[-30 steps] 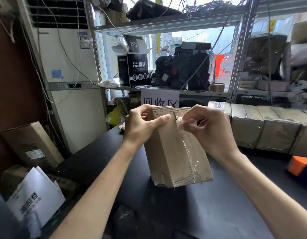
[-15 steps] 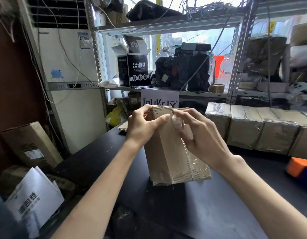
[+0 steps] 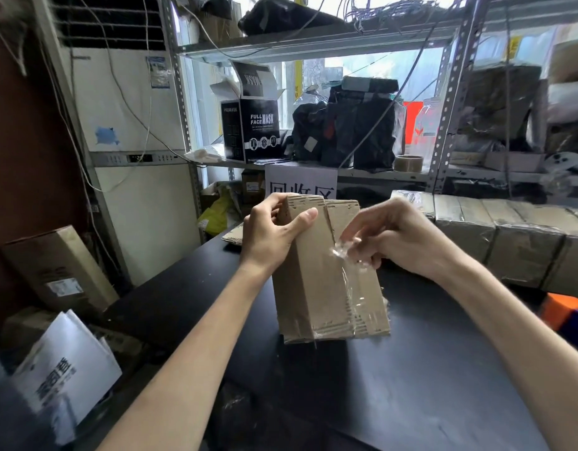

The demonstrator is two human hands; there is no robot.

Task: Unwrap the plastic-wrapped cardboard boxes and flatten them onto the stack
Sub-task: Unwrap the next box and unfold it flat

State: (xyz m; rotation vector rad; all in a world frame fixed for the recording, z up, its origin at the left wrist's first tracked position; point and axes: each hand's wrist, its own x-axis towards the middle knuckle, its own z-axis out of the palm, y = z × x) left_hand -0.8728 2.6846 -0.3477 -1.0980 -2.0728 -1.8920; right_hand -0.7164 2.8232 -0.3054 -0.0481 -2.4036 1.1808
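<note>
One bundle of cardboard boxes (image 3: 320,288) stands upright at the centre of the frame over the black table (image 3: 411,385). Whether its lower edge rests on the table top cannot be told. Two hands are on it. The left hand (image 3: 274,232) grips the bundle's upper left corner, thumb across the front face and fingers curled behind. The right hand (image 3: 394,239) pinches a crumpled tuft of clear plastic wrap (image 3: 344,252) at the bundle's right side, and a strip of film runs from it down the lower right of the cardboard.

Along the right of the frame, a row of at least four wrapped bundles (image 3: 515,249) lies side by side at the back of the table. Just behind the left hand, a low stack of flattened cardboard (image 3: 233,236) lies at the table's far edge. On the shelf above are one black mask box (image 3: 253,131) and one roll of tape (image 3: 408,163). One white sign (image 3: 300,180) hangs below them. One brown carton (image 3: 60,275) leans at lower left.
</note>
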